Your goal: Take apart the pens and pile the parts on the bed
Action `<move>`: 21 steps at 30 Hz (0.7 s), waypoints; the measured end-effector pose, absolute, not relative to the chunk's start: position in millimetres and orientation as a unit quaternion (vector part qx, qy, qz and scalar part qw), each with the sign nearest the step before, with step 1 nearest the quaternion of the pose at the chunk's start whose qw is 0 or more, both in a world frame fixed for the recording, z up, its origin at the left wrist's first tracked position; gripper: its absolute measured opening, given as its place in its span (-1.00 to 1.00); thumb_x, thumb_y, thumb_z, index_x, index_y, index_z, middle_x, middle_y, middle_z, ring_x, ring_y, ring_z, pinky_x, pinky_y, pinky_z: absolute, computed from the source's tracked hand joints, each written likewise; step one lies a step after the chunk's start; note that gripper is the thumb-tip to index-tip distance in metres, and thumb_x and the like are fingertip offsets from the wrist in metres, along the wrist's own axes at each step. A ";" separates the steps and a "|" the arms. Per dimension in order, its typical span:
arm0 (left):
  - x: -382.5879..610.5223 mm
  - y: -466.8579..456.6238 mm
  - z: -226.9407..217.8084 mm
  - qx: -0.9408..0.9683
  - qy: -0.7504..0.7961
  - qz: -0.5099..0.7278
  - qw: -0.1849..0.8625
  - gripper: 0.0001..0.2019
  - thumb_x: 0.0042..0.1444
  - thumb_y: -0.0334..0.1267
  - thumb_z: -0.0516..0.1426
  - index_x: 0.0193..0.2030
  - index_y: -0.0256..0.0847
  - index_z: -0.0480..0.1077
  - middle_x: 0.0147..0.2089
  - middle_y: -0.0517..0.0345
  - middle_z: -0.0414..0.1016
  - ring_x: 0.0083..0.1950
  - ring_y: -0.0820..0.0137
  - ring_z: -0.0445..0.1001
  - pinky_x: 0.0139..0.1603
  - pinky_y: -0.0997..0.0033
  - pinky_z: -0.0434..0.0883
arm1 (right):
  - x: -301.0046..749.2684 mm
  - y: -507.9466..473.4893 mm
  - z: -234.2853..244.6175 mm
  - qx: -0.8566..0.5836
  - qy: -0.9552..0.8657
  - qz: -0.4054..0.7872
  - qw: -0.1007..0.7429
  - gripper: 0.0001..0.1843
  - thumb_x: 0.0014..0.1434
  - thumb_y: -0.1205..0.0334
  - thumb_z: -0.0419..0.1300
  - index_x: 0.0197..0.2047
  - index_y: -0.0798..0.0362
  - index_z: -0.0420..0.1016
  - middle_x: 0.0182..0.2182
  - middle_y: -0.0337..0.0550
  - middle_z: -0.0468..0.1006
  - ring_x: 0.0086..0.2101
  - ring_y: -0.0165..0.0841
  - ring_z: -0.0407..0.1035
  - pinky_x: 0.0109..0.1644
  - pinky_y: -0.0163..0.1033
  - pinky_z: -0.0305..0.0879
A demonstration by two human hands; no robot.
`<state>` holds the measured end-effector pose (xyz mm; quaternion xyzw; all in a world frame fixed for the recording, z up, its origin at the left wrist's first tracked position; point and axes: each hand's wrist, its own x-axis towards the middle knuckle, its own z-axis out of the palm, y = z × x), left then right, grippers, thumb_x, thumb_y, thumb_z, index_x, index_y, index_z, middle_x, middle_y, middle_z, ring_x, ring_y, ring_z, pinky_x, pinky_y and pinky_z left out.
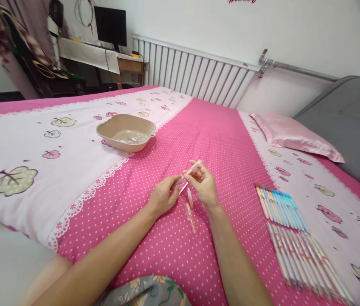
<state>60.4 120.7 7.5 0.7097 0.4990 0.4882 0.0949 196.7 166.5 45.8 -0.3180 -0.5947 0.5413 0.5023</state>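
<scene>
My right hand (pixel 203 187) pinches a whitish-pink pen barrel (pixel 194 166) with small dark print between thumb and fingers, tilted up to the right. Close against it, my left hand (pixel 164 195) is closed on a pale pen part (pixel 178 181); its exact shape is partly hidden by the fingers. A thin white stick like a refill (pixel 183 188) slants just below the hands, and I cannot tell whether it is held. On the dotted bedspread under my right hand lie a pale pink pen part (pixel 189 197) and a clear pink patterned tube (pixel 190 219).
To the right lie a row of blue and peach pens (pixel 280 208) and a row of pale patterned pens (pixel 307 259). A beige basin (pixel 103 135) with small clear pieces stands ahead on the left. Farther off are a pink pillow (pixel 297 136) and white bed rails (pixel 192 70).
</scene>
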 end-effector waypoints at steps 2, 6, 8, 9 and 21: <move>60.3 120.8 6.5 0.712 0.496 0.488 0.093 -0.72 0.10 -0.38 -0.01 -0.02 -0.24 0.25 -0.21 0.07 0.45 -0.29 0.43 0.40 -0.23 0.41 0.37 | 196.8 167.1 44.0 -0.328 -0.604 0.523 0.505 -0.47 -0.08 0.23 0.28 0.00 0.01 0.29 -0.37 -0.21 0.47 -0.27 -0.36 0.37 -0.04 -0.12 0.27; 60.1 121.4 5.0 0.716 0.492 0.487 0.087 -0.71 0.09 -0.39 -0.01 -0.02 -0.24 0.25 -0.18 0.05 0.45 -0.24 0.41 0.41 -0.21 0.40 0.37 | 195.7 167.4 42.4 -0.350 -0.614 0.491 0.509 -0.54 -0.10 0.19 0.29 -0.08 0.00 0.35 -0.33 -0.20 0.44 -0.28 -0.38 0.34 -0.10 -0.17 0.29; 60.1 121.5 5.2 0.716 0.492 0.488 0.086 -0.72 0.09 -0.38 -0.01 -0.03 -0.23 0.26 -0.19 0.06 0.45 -0.24 0.41 0.41 -0.21 0.39 0.37 | 195.3 167.0 43.2 -0.352 -0.611 0.491 0.511 -0.56 -0.11 0.18 0.30 -0.11 0.00 0.36 -0.28 -0.18 0.43 -0.28 -0.38 0.34 -0.10 -0.17 0.29; 60.2 121.4 5.7 0.715 0.493 0.488 0.086 -0.73 0.10 -0.38 -0.01 -0.03 -0.23 0.26 -0.19 0.06 0.45 -0.24 0.41 0.42 -0.21 0.39 0.37 | 195.2 166.6 43.9 -0.349 -0.608 0.497 0.511 -0.55 -0.11 0.18 0.30 -0.11 0.00 0.36 -0.26 -0.17 0.44 -0.26 -0.37 0.34 -0.09 -0.16 0.29; 60.3 120.2 9.3 0.705 0.505 0.486 0.105 -0.71 0.10 -0.39 -0.02 -0.01 -0.27 0.26 -0.18 0.00 0.46 -0.21 0.38 0.43 -0.18 0.36 0.37 | 195.8 164.1 46.4 -0.285 -0.582 0.589 0.482 -0.49 -0.01 0.31 0.20 0.05 -0.02 0.26 -0.23 -0.15 0.51 -0.14 -0.35 0.37 0.00 -0.14 0.25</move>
